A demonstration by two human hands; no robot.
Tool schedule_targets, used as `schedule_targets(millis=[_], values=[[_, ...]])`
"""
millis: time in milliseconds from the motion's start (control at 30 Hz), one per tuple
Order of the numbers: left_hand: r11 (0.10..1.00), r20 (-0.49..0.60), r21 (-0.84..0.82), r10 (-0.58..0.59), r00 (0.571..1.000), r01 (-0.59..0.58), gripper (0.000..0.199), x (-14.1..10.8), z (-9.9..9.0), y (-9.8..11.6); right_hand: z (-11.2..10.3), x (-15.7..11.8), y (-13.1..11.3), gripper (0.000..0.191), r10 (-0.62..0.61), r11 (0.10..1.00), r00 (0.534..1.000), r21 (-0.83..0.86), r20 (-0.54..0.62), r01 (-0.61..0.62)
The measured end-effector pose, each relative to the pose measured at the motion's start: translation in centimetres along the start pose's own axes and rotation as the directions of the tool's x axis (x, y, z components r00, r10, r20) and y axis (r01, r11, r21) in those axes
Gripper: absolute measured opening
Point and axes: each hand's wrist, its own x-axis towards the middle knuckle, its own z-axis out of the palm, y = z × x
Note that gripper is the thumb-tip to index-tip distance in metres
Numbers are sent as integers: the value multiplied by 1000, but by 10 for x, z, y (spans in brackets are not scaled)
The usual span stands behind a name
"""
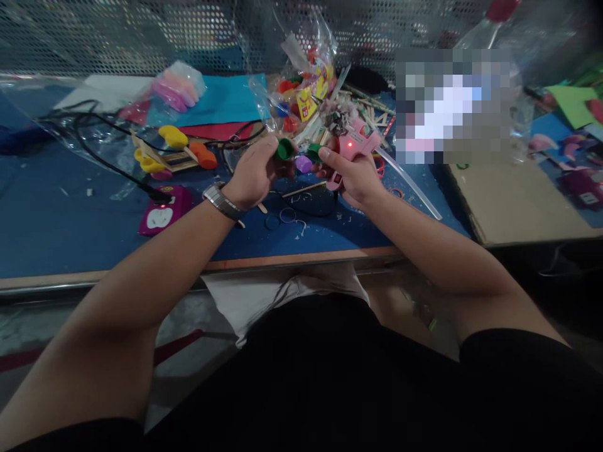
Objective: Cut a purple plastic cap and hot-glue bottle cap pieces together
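Note:
Between the fingertips of my left hand (pixel 254 172) is a green bottle cap (pixel 284 149), its hollow side facing up toward me. My right hand (pixel 355 176) is wrapped around a pink hot glue gun (pixel 355 143) with a glowing red light. The thumb and fingers of that same hand also pinch a second green cap (pixel 314 151). A purple cap (pixel 304 164) shows between the two hands; whether fingers touch it I cannot tell. From the glue gun's rear, a clear glue stick (pixel 414 185) appears to trail to the right, though the join is unclear.
A purple power socket box (pixel 167 210) with a black cable stands left. Behind it sits a small popsicle-stick piece with yellow and orange caps (pixel 173 137). Plastic bags, loose sticks and a yellow packet (pixel 313 97) crowd the back. Cardboard (pixel 509 201) lies right.

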Motion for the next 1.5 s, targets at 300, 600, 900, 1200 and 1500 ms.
schedule_targets(millis=[300,600,900,1200,1500], values=[[985,116,169,-64,991,43,76,-1,6,1,2,0,0,42,64,998,996,29,-69,-62],[997,212,34,-75,974,69,57,-5,2,3,-3,5,10,38,47,993,993,-104,-105,-58],[997,308,11,-80,948,81,55,-8,2,3,-5,4,8,39,92,973,991,-201,-95,-110],[994,261,107,-66,963,39,50,-8,4,6,0,-2,3,45,75,979,993,-182,-93,-91],[985,174,169,-74,982,44,61,-3,1,-1,3,-9,-9,45,34,992,998,-123,-57,-41]])
